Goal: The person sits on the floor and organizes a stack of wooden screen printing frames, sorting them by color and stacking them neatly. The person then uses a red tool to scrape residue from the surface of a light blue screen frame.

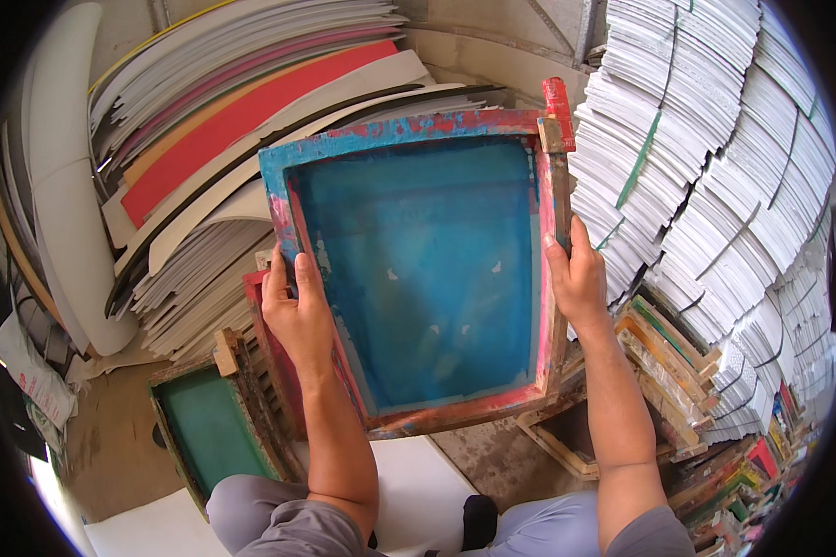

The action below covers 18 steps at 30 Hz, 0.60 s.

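Between my hands I hold up a screen printing frame (418, 269), its wooden border smeared with blue and red paint and its mesh coated blue. A few small pale spots show in the mesh. My left hand (295, 302) grips the left side rail, thumb towards me. On the right rail, my right hand (576, 274) is closed with its thumb on the near face. A small wood block and a red-painted piece (558, 111) stick out at the frame's top right corner. Below left leans a second frame with green mesh (212, 429), close to a red-edged frame (274, 348) partly hidden by my left arm.
Curved stacks of sheets, white, red and grey (260, 111), fill the back left. Tall strapped piles of white sheets (687, 121) rise on the right. More wooden frames (659, 371) stand beside my right forearm. A white board (413, 483) lies between my legs.
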Each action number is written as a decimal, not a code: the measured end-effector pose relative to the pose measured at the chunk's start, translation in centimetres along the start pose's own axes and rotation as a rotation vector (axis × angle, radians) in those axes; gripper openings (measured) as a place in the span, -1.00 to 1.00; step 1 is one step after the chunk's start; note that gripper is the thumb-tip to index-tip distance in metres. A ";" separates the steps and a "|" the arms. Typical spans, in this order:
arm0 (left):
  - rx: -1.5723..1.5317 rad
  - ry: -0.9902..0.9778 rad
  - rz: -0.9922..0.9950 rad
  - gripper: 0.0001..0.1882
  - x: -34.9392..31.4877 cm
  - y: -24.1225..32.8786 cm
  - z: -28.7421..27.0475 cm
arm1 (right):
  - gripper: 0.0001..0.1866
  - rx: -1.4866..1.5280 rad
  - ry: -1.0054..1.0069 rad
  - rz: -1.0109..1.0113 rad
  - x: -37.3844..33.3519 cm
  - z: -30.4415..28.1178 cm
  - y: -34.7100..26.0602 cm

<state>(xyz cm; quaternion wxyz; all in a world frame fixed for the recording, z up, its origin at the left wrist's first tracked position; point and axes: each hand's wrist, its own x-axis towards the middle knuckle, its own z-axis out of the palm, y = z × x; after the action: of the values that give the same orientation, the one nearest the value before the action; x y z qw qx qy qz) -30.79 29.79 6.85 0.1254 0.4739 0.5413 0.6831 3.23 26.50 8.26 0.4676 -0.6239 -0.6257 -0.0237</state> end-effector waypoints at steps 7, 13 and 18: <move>-0.163 -0.162 -0.027 -0.53 -0.1 -2.4 4.4 | -0.41 -0.185 0.064 0.160 -0.5 0.5 1.6; -0.146 -0.561 -0.117 -0.19 -3.0 -9.5 13.7 | -0.39 -0.166 0.176 0.628 -3.9 7.0 9.7; -0.159 -0.709 -0.128 -0.11 -6.0 -9.4 18.6 | -0.28 -0.269 0.395 0.945 -5.3 8.3 13.2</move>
<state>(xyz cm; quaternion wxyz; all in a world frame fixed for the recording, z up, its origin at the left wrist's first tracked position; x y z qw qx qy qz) -16.30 40.86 -4.92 0.3841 0.6353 0.4378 0.5072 8.07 30.52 -7.00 0.4520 -0.8761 -0.1673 -0.0077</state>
